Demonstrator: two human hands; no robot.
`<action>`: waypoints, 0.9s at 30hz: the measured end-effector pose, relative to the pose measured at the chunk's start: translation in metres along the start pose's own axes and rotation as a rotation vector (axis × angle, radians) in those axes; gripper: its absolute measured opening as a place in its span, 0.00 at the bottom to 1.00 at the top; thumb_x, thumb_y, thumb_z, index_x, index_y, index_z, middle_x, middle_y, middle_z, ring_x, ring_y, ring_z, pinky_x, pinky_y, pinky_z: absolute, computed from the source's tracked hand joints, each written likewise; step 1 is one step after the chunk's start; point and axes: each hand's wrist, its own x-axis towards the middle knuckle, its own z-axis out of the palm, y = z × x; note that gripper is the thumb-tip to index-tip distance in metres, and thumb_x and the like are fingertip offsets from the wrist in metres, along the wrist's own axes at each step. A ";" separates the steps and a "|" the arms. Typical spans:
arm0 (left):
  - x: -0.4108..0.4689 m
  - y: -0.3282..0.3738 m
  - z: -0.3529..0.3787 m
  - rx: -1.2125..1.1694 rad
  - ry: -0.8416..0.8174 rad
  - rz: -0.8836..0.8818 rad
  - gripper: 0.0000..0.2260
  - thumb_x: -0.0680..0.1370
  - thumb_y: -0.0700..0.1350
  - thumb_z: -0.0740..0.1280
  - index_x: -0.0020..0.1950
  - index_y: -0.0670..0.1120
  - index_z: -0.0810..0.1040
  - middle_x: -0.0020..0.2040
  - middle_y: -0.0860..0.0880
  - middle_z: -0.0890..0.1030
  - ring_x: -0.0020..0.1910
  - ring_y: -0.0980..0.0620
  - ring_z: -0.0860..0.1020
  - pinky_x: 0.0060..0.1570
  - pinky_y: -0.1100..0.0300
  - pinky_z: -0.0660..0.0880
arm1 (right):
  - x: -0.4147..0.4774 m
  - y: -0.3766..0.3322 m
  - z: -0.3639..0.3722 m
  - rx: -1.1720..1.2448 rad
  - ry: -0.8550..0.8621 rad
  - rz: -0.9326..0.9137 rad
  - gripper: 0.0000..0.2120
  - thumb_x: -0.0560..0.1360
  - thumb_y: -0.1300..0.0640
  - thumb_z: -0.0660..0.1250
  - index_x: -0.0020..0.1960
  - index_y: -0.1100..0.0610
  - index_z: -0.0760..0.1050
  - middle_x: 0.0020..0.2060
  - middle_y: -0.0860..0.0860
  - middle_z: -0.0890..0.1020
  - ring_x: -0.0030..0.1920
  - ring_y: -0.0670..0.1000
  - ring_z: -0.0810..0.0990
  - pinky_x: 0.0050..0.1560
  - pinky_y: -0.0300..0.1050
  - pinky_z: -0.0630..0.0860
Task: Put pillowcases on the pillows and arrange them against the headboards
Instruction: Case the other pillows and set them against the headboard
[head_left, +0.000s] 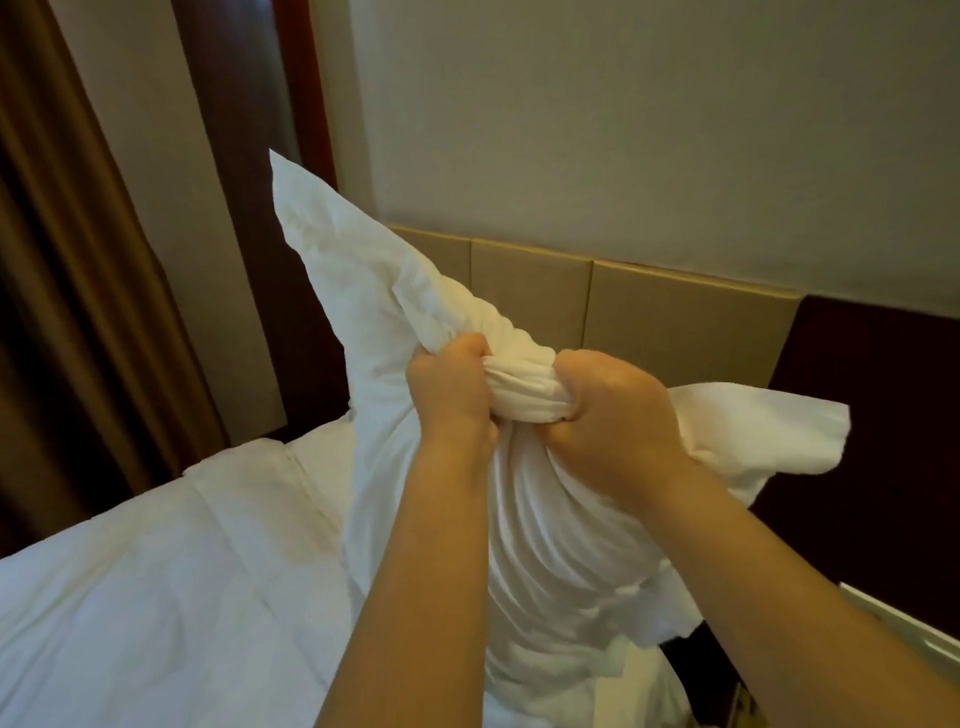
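A white pillow in a white pillowcase (363, 332) is held up on end in front of me, above the bed. Both fists clamp its bunched top edge: my left hand (452, 389) on the left of the bunch, my right hand (613, 415) on the right, close together. One corner of the case points up to the left and a loose flap (769, 441) sticks out to the right. The lower part of the pillow hangs between my forearms. The beige padded headboard (675, 312) stands just behind the pillow.
A bed with a white duvet (156, 597) fills the lower left. Brown curtains (67, 312) hang at the left. A dark wooden panel (883, 415) adjoins the headboard on the right, and a pale wall (623, 104) rises above.
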 end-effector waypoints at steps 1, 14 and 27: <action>0.017 -0.004 0.006 -0.024 0.003 -0.019 0.13 0.69 0.30 0.60 0.29 0.46 0.64 0.24 0.53 0.65 0.26 0.54 0.65 0.26 0.63 0.64 | 0.012 0.008 0.010 -0.010 -0.021 -0.015 0.11 0.66 0.53 0.66 0.33 0.49 0.63 0.27 0.46 0.70 0.27 0.50 0.65 0.25 0.37 0.56; 0.177 -0.086 0.055 -0.093 0.064 -0.232 0.10 0.69 0.31 0.60 0.34 0.45 0.68 0.29 0.51 0.68 0.27 0.53 0.69 0.26 0.62 0.67 | 0.093 0.104 0.126 -0.156 -0.410 0.118 0.08 0.68 0.51 0.68 0.35 0.52 0.71 0.30 0.45 0.71 0.33 0.51 0.71 0.32 0.44 0.63; 0.256 -0.238 0.027 0.388 -0.122 -0.873 0.04 0.77 0.40 0.60 0.48 0.42 0.73 0.41 0.43 0.74 0.38 0.48 0.74 0.45 0.55 0.77 | 0.009 0.185 0.229 -0.206 -0.888 0.655 0.07 0.77 0.51 0.66 0.43 0.47 0.68 0.41 0.48 0.76 0.41 0.49 0.76 0.42 0.40 0.72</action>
